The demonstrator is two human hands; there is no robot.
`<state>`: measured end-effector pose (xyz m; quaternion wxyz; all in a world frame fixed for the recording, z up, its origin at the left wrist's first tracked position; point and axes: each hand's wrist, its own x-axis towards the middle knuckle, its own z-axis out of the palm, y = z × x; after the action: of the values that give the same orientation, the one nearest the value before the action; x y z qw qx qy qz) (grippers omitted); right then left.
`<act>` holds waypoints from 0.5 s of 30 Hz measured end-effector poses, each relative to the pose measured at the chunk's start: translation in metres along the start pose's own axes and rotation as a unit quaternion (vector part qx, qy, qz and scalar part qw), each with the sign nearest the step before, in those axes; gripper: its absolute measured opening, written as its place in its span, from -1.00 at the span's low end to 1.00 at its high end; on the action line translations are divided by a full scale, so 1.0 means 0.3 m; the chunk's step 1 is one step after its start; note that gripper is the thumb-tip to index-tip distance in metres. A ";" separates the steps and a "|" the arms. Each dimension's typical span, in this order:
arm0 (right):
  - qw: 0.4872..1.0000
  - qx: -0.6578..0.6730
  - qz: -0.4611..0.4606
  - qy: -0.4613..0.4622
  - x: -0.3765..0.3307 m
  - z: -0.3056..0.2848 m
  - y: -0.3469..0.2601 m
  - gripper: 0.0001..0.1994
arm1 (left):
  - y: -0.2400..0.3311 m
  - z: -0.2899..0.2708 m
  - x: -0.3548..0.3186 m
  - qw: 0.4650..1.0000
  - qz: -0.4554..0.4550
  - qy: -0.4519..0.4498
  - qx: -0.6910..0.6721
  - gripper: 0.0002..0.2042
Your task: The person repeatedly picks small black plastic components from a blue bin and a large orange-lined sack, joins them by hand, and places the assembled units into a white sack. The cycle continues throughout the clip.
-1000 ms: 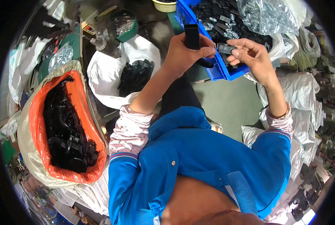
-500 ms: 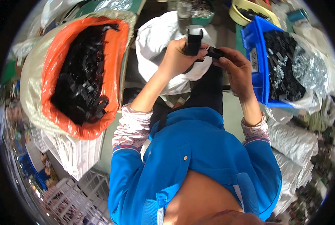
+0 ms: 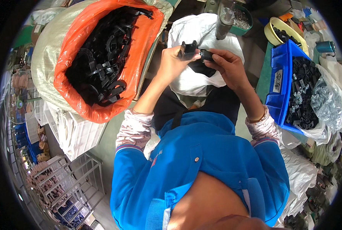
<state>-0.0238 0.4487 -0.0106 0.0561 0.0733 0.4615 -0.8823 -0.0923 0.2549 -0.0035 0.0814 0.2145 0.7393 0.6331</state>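
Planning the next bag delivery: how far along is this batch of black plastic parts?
Done: I cannot tell a finished pile apart. In hand: the left hand holds a black plastic part and the right hand presses a smaller black piece against it. Left: the orange-lined sack looks heaped with black parts, and the blue bin holds many small pieces.

A matt black plastic part (image 3: 189,50) is gripped over a white, crinkled woven sack (image 3: 201,30), while glossy black plastic pieces (image 3: 102,61) are held in a shiny orange plastic liner (image 3: 140,42) at far left and a smooth blue plastic bin (image 3: 280,76) at right.
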 end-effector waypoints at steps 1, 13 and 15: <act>0.999 -0.014 -0.032 -0.007 0.002 0.007 0.009 -0.78 | -0.003 0.002 0.001 0.999 -0.026 0.010 -0.019 -0.83; 0.997 -0.054 0.005 0.050 0.056 -0.040 0.013 -0.71 | -0.031 0.020 0.022 0.964 -0.133 -0.019 -0.229 -0.71; 0.999 -0.026 -0.014 0.037 0.069 -0.071 0.011 -0.70 | -0.006 0.002 0.024 0.960 -0.154 -0.042 -0.231 -0.63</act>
<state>-0.0419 0.4638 -0.0289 0.0288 0.0985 0.4869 -0.8674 -0.0988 0.2583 -0.0043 0.2562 0.0996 0.5930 0.7568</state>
